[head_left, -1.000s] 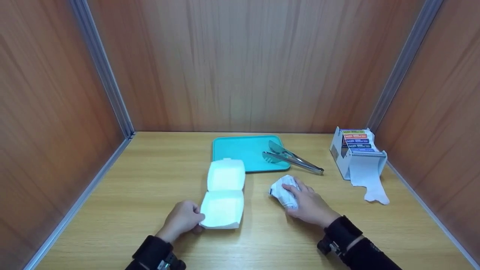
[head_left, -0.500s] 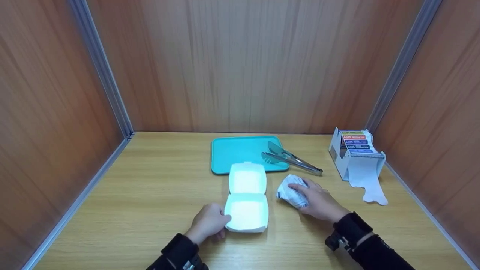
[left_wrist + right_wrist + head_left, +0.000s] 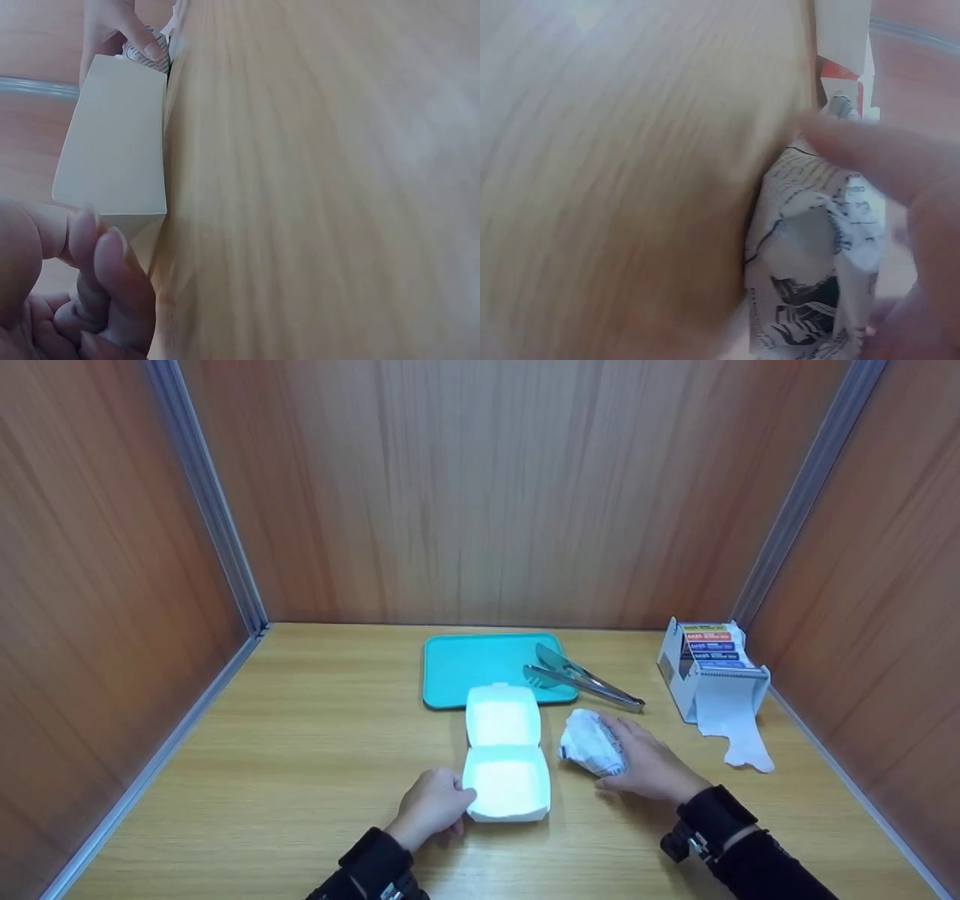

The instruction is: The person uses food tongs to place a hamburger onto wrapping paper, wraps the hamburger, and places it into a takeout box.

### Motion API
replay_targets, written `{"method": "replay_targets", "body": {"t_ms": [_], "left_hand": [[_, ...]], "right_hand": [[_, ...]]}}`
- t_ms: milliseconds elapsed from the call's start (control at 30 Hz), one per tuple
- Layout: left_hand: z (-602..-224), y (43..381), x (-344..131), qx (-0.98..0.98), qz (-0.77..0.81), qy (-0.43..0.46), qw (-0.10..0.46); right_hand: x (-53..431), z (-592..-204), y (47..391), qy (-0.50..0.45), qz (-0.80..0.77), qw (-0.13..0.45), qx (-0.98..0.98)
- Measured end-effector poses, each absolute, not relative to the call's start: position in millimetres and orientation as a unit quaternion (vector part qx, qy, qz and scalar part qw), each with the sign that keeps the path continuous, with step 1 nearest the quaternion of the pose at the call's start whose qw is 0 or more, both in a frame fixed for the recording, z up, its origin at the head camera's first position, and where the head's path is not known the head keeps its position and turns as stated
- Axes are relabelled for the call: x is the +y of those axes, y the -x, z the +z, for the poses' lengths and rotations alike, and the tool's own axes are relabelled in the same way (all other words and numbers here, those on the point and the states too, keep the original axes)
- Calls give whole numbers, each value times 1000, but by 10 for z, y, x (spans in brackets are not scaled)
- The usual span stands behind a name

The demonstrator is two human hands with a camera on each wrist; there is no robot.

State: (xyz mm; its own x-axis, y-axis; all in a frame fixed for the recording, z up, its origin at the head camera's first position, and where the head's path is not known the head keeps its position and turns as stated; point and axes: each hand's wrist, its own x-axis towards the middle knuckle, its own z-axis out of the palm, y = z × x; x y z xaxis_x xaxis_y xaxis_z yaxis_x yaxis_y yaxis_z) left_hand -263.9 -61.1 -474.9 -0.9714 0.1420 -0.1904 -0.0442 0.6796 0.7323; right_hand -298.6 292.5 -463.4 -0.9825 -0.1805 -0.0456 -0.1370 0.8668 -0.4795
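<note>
A pale clamshell takeaway box [image 3: 504, 784] lies with its lid folded back on the wooden table, its lid end reaching toward the tray. My left hand [image 3: 437, 804] pinches the box's left front rim between thumb and fingers. In the left wrist view, the curled fingers [image 3: 124, 274] are at the near corner of the box [image 3: 112, 142]. To the right of the box sits a bundle wrapped in printed paper [image 3: 589, 742]. My right hand [image 3: 649, 761] holds its right side, fingers behind and thumb in front. The right wrist view shows the crumpled, printed wrapping [image 3: 810, 247] close up.
Behind the box lies a turquoise tray [image 3: 469, 660], with metal tongs [image 3: 589, 682] resting across its right edge. A white dispenser [image 3: 716, 675] stands at the right, a torn sheet hanging from its front. Wooden walls [image 3: 480, 495] enclose the table.
My left hand has slid the box to the right, closer to the bundle. My right hand and the bundle have shifted slightly right, and its fingers have drawn back toward the bundle's right side.
</note>
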Motion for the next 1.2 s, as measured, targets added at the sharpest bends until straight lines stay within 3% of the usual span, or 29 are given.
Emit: {"method": "replay_targets", "body": {"t_ms": [233, 400, 500, 667, 800, 1000, 1200], "left_hand": [[-4690, 2648, -614, 923, 368, -70, 91], [-4460, 2755, -455, 949, 299, -100, 2], [-4284, 2882, -201, 945, 269, -179, -49], [-4173, 3057, 306, 922, 136, -353, -77], [-4222, 3158, 718, 917, 12, -395, -54], [-4344, 3222, 1046, 935, -81, -344, 29], [-4369, 3278, 1120, 941, -58, -333, 32]], "right_hand": [[2936, -4747, 3008, 39, -249, 27, 967], [2986, -4739, 3048, 36, -262, 41, 963], [3021, -4724, 3052, 41, -270, 48, 961], [3045, -4715, 3050, 65, -283, 58, 955], [3081, -4724, 3025, 89, -297, 68, 948], [3149, -4714, 2984, 119, -305, 105, 939], [3237, -4616, 2974, 134, -310, 95, 937]]}}
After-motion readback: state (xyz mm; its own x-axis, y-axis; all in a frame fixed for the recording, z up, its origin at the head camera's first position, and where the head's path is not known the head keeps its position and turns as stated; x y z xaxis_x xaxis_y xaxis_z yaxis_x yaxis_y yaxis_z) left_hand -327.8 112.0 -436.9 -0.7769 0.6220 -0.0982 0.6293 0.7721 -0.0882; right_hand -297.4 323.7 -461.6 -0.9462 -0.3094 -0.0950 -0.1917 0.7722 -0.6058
